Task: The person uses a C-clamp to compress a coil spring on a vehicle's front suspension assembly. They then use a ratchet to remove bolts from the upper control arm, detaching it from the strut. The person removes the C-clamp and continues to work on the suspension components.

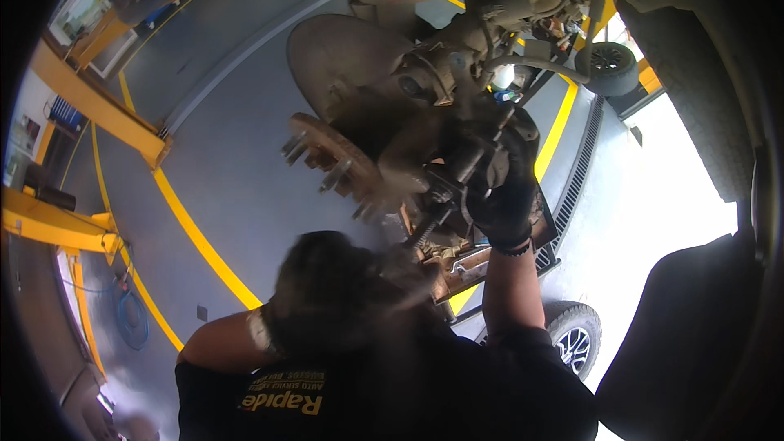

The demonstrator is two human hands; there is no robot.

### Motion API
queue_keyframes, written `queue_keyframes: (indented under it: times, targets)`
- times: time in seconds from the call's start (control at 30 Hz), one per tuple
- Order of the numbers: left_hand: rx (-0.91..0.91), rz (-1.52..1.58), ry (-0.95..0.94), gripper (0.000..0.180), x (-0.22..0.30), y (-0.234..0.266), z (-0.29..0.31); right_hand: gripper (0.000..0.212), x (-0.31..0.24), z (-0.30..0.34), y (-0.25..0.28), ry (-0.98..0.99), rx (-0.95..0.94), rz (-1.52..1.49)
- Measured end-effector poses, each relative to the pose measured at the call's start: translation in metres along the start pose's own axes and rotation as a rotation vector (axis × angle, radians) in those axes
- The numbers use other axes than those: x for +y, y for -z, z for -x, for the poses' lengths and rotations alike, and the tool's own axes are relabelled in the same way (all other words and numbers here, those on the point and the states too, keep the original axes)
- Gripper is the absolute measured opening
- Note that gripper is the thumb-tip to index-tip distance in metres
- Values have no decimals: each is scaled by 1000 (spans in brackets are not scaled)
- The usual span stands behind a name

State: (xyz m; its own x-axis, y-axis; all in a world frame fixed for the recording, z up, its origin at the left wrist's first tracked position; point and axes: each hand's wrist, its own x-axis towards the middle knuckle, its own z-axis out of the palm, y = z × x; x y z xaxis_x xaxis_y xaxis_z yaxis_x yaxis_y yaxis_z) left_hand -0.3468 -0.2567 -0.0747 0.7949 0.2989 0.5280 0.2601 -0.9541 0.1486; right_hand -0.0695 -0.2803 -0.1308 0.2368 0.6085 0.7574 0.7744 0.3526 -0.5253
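A rusty wheel hub (336, 152) with several studs hangs in the middle, below a large round dust shield (343, 61). My right hand (505, 196), in a black glove, is closed around a dark brake caliper (469, 159) beside the hub. Lower and to the left, my left hand (322, 290), also gloved, is blurred by motion. Its fingers look curled around a smeared grey object (404, 273), whose kind I cannot make out. A ribbed metal piece (429, 227) lies between that object and the caliper.
Suspension arms and hoses (523, 0) crowd the top. Beneath my hands stands a tray (465, 265) with loose metal parts. Wheels lie at upper right (608, 65) and lower right (574, 339). Yellow lift arms (61, 220) reach in from the left, near a coiled blue hose (132, 318).
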Motion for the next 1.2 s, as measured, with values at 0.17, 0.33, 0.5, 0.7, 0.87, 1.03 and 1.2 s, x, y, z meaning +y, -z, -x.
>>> queue_keyframes:
  times: [0.17, 0.33, 0.5, 0.7, 0.87, 1.03, 1.2]
  targets:
    - [-239, 212, 249, 55, 0, 3, 5, 58, -3, -5, -1, 100, 27, 45]
    - [-266, 324, -190, 53, -13, -32, 16, 70, -3, -7, -1, 53, 10, 108]
    - [111, 123, 250, 53, 9, 7, -4, 70, -1, 2, 0, -2, 22, 119]
    - [-337, 359, -103, 51, -12, -7, 16, 73, -5, -3, 2, 16, -36, 178]
    - [-73, 124, -38, 52, -1, 13, -7, 72, -6, 4, 2, -90, 7, 84]
    - [184, -110, 9, 73, -9, -4, -6, 70, -4, 2, -3, 9, 60, 85]
    - [213, -155, -16, 72, -19, -5, -15, 73, -2, 7, -2, 55, 74, 118]
